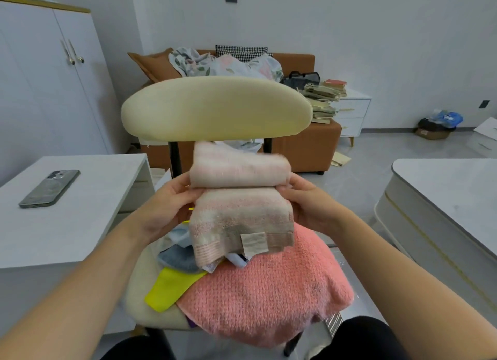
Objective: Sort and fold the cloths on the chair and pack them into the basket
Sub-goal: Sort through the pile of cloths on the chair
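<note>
Pinching the striped pink towel [239, 214] at its fold line, the left hand [164, 206] and right hand [312, 206] each keep a narrow grip on one side edge, holding it in the air above the chair [215, 107] seat. With only the edges held, the rolled-over top half could slump and undo the fold. Its hanging lower end, close over the coral towel [269, 292] and yellow cloth [169, 287], might drag the unsorted heap off the seat.

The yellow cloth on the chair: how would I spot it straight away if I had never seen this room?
Find the cream chair in the middle, its seat heaped with cloths. At the pile's front left corner, the yellow cloth pokes out from under the big coral-pink towel and a grey-blue cloth. It is the only bright, smooth, flat piece; its neighbours are fluffy or dull.
</note>
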Tool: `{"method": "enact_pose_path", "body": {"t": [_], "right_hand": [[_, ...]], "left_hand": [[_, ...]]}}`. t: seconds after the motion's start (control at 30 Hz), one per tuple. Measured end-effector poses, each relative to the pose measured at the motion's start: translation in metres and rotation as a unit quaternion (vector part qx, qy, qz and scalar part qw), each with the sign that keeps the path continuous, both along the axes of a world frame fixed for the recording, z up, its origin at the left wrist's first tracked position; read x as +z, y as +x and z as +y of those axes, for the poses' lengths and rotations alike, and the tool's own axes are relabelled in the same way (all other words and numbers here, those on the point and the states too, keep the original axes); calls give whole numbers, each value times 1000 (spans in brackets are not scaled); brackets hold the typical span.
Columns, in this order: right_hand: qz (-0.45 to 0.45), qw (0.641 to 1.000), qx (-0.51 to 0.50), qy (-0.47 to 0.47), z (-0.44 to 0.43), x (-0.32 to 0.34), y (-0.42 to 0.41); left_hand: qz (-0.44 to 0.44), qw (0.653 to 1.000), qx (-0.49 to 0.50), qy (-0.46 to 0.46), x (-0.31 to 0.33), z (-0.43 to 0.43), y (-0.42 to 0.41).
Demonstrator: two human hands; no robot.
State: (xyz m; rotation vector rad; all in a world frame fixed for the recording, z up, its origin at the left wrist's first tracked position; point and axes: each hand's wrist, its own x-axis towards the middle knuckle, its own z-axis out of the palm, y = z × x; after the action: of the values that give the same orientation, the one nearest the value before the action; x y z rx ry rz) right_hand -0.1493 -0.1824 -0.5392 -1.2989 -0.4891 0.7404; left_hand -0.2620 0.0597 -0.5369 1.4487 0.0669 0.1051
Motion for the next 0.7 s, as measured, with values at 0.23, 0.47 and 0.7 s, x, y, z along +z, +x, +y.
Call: {"method": "enact_pose_path", "body": {"t": [0.23, 0.47, 0.7], "right_hand": [[-129, 990, 51, -22, -19, 4, -7], [-121, 993, 10, -10, -31, 4, -7], [-137, 988, 13, -76, -34, 8, -4]], "left_hand": [[-38, 991, -88, 90, 14, -9, -21], [-119, 972, -9, 200, 19, -17, -15], [-143, 964, 8, 224, 21, -21, -8]]}}
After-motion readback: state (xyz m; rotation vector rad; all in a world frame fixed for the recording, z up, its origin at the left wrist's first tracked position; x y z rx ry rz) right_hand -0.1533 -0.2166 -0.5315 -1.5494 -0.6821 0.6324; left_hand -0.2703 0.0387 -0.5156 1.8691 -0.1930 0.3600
